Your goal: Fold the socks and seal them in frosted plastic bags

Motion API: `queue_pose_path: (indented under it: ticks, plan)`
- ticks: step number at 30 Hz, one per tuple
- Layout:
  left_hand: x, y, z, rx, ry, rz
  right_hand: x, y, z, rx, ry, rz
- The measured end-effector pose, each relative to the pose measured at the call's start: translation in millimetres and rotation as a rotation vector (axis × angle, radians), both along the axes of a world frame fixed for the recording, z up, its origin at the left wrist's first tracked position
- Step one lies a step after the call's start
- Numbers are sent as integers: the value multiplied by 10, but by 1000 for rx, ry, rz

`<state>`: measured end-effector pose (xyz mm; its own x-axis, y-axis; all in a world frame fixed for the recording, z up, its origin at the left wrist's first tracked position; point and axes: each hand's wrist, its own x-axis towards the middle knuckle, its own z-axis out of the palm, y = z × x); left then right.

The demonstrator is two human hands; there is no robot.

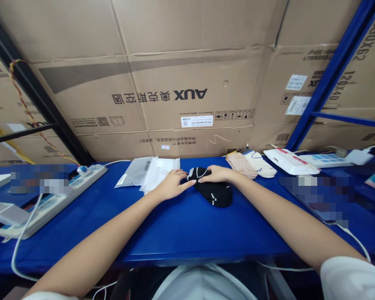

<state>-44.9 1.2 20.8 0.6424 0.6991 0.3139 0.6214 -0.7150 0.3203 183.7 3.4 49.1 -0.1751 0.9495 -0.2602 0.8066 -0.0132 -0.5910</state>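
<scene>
A folded black sock with small white marks point(213, 192) lies on the blue table top point(175, 233) between my hands. My right hand point(216, 174) rests over the sock's upper part, its fingers pressing on the cuff. My left hand point(171, 185) lies flat just left of the sock, with its fingertips at the sock's edge. Part of the sock is hidden under my right hand.
Clear plastic bags point(133, 173) and a white sheet point(159, 175) lie left of my hands. Beige socks point(240, 164), white socks point(259, 164) and a white tray point(289, 161) stand to the right. A white power strip point(50, 200) lies at left, before large cardboard boxes point(187, 75).
</scene>
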Motion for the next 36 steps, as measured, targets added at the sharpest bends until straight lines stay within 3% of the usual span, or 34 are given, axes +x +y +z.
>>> queue_pose_path:
  ticks: [4, 8, 12, 24, 30, 36]
  plan:
    - [0, 43, -23, -30, -60, 33, -64, -10, -110, 43, 398, -34]
    - [-27, 55, 2, -124, -202, 124, -169, -72, -230, -2, 854, 30]
    - [-44, 24, 29, -187, -384, 84, -257, -117, -278, -14, 1057, -11]
    - [-22, -12, 12, -97, -336, -78, -292, -114, -374, -122, 1046, -136]
    - [-21, 48, 1, -46, -357, -18, -285, -47, -482, -155, 1049, -58]
    - [-49, 30, 40, -142, -371, -57, -287, -51, -524, -37, 965, 44]
